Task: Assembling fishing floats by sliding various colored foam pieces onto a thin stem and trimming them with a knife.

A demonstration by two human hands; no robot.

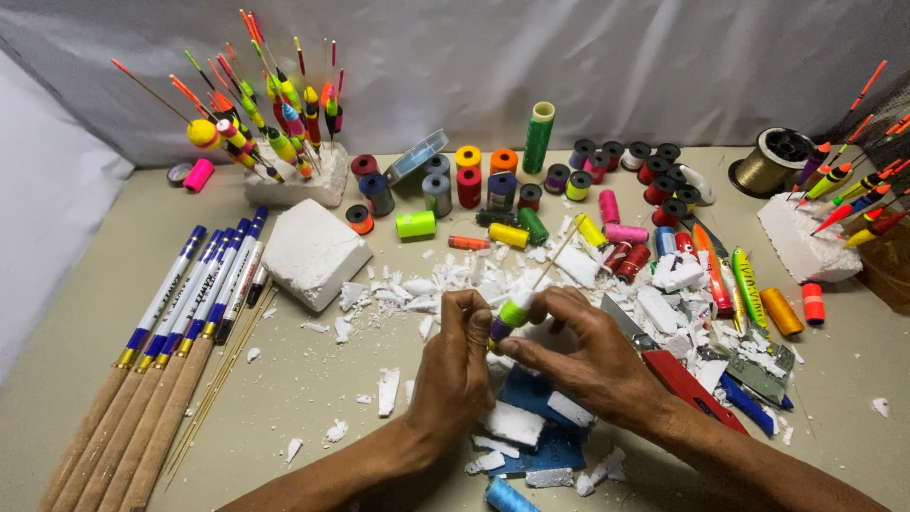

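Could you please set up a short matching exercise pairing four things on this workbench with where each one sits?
Things:
1. fishing float
2. foam block
3. fishing rods
4. gold line spool

Places:
A. far right, near the back cloth
B. laid side by side at the left of the table
C. held between the left hand and right hand
D. lying left of the scattered foam scraps, in front of the stand of floats

Pairs: 1-C, 2-D, 3-B, 4-A
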